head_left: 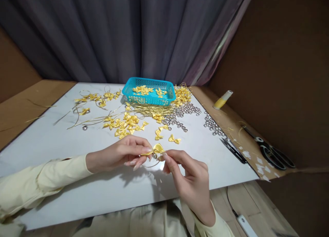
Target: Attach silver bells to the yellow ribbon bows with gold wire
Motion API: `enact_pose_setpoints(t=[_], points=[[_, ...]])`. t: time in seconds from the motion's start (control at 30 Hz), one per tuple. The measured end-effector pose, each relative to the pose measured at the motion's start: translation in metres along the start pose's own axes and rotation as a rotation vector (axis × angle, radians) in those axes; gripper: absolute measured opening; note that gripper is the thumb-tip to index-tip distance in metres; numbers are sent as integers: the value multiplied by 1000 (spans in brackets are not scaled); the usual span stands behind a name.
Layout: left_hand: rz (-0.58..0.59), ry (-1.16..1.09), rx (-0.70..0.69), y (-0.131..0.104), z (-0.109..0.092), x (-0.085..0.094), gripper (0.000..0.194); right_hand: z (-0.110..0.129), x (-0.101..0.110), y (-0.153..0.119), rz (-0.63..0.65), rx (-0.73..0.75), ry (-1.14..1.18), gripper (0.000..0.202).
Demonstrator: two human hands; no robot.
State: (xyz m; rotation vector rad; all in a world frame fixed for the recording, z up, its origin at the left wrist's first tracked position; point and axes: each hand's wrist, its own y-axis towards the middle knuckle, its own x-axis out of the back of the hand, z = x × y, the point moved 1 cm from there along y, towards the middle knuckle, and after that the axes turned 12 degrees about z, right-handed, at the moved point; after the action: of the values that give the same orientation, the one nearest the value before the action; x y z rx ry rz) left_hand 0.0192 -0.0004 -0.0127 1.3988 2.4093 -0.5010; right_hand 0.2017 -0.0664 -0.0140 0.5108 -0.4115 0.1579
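Observation:
A yellow ribbon bow [158, 148] with a small silver bell [154, 155] at its middle is held between my hands above the white board. My left hand [125, 152] pinches the bow's left side with thumb and fingers. From the right, my right hand [187, 173] pinches by the bow's right edge. A thin looped cord [151, 166] hangs just below the bow. Beyond my hands lies a group of loose yellow bows [127, 123], with one separate bow [174, 139] nearer on the right.
A blue basket [149, 99] holding bows stands at the back, before gold cords [154, 110]. Silver bells [177, 115] lie to the right, near small snips [233, 150], black scissors [275, 154] and a yellow thread spool [222, 100]. Finished-looking looped bows [108, 94] lie back left.

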Motion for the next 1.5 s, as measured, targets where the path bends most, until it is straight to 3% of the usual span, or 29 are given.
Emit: enact_pose_setpoints(t=[0.23,0.43,0.97,1.5], points=[[19,-5,22,0,2,0,19,3,2,-3,-49,60,-19,13],[35,-7,-3,-1,3,2,19,2,3,-4,-11,86,-42,13],[-3,-14,14,-1,3,1,20,1,3,-7,-66,111,-24,15],[-2,-69,18,-1,4,0,22,0,-3,-4,-44,38,19,14]])
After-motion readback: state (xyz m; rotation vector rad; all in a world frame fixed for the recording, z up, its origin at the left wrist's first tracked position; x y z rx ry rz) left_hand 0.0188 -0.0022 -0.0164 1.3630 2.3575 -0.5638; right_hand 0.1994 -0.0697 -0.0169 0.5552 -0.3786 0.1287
